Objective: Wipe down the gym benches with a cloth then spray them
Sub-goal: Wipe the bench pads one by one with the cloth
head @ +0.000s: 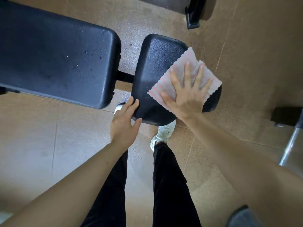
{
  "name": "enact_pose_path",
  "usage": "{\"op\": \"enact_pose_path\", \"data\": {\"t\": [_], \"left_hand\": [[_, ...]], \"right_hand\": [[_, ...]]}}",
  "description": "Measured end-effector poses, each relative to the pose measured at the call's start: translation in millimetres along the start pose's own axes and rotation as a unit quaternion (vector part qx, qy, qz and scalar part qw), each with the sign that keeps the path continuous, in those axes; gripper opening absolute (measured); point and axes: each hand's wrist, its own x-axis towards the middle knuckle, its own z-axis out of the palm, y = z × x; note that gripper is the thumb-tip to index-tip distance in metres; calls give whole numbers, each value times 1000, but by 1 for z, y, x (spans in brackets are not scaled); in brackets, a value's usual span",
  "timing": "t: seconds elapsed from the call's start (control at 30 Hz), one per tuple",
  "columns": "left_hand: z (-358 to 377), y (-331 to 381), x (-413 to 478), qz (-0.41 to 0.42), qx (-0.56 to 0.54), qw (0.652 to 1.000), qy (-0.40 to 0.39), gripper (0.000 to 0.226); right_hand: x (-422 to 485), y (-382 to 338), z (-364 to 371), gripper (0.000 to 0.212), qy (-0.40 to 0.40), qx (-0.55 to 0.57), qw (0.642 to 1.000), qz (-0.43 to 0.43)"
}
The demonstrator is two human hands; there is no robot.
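Observation:
A black padded gym bench stands below me in two parts: a long back pad at the left with a few droplets on it, and a smaller seat pad at the centre. A pink-and-white striped cloth lies on the right side of the seat pad, partly overhanging its right edge. My right hand presses flat on the cloth with fingers spread. My left hand rests with straight fingers on the near left corner of the seat pad.
The floor is brown speckled tile. A black frame bar joins the two pads. Black equipment feet stand at the top right and right edge, with a metal tube beside it. My legs and white shoes are under the seat pad.

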Motion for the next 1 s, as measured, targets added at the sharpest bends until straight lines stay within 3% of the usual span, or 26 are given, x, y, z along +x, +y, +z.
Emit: {"op": "enact_pose_path", "data": {"t": [0.13, 0.33, 0.47, 0.6, 0.7, 1.0], "left_hand": [[-2, -3, 3, -2, -48, 999, -5, 70], [-9, 1, 2, -87, -130, 988, 5, 61], [-10, 7, -2, -89, -163, 983, 10, 61], [-7, 10, -5, -107, -188, 976, 12, 62], [-13, 17, -4, -129, -174, 976, 6, 69], [-16, 11, -6, -127, -120, 984, -40, 70]], "right_hand": [[-9, -22, 6, 80, 23, 6, 998, -59], [-40, -67, 8, 82, -48, 7, 981, -189], [-33, -66, 8, 69, -14, 21, 961, -274], [-3, -48, 8, 74, 7, 17, 935, -355], [27, -39, 4, 79, 21, 19, 942, -335], [120, -15, -33, 74, -38, -20, 982, -184]]}}
